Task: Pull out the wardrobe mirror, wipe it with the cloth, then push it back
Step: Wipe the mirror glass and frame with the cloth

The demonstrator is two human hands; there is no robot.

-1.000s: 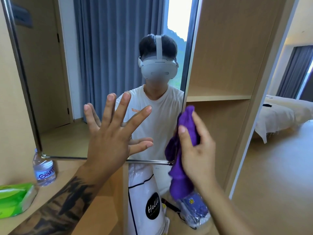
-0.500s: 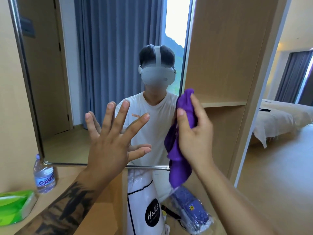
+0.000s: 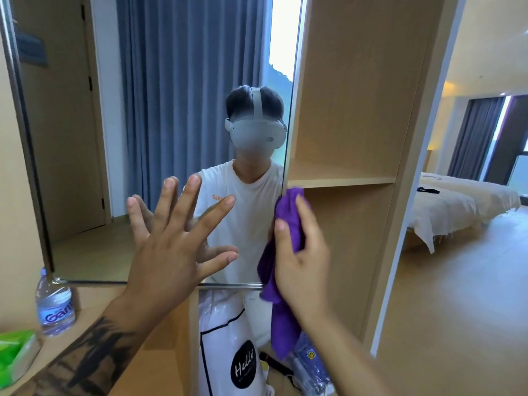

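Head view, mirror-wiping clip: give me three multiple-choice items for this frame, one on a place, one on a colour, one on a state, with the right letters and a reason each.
1. Where does the water bottle stand?
A. on the counter below the mirror's lower left corner
B. on the wardrobe shelf
C. on the bed

2. What colour is the cloth?
A. green
B. purple
C. white

3. How is the left hand?
A. gripping the cloth
B. curled in a fist
C. open, fingers spread at the mirror

Answers:
1 A, the water bottle stands on the counter under the mirror.
2 B, the cloth in the right hand is purple.
3 C, the left hand has straight, splayed fingers and holds nothing.
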